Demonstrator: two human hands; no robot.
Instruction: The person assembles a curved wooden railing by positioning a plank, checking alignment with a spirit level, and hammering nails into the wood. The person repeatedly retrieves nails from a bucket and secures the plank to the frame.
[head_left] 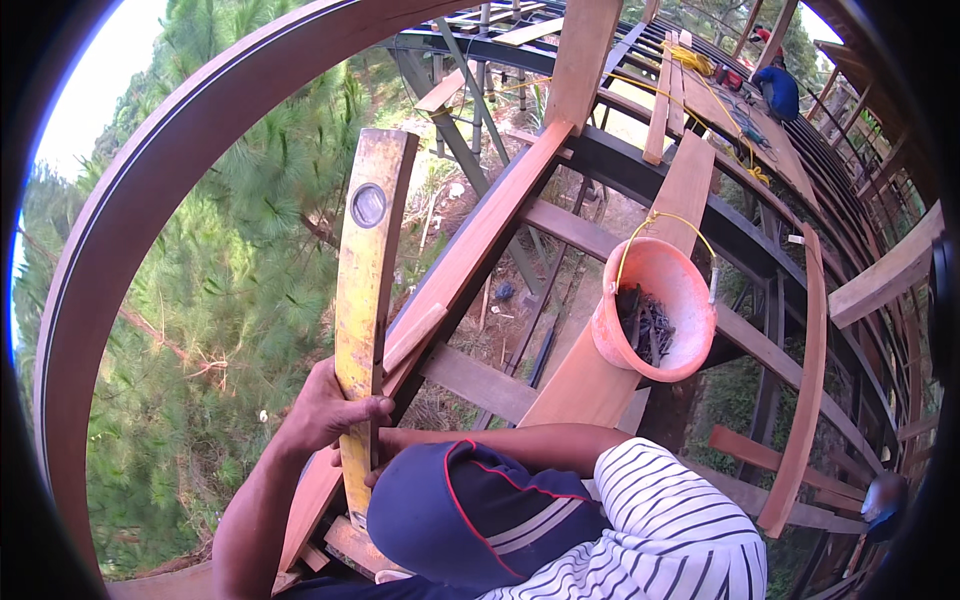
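Note:
A worn yellow spirit level (360, 290) with a round vial window near its top stands nearly upright in front of me. My left hand (322, 408) is closed around its lower half, the thumb across its face. Lower down, my right hand (384, 446) reaches across behind my bent knee and closes on the level too; the knee covers part of that hand. The level's foot is beside a long reddish wooden beam (480, 225) that slants away from me. A small wooden strip (414, 338) lies along this beam, just right of the level.
An orange bucket (608, 325) with dark slender pieces inside sits on a plank (575, 395) to the right. Open gaps between steel beams (640, 170) show ground far below. A curved wooden rim (85, 260) bounds the left. Farther off, a person in blue (780, 92) crouches near yellow cord (690, 58).

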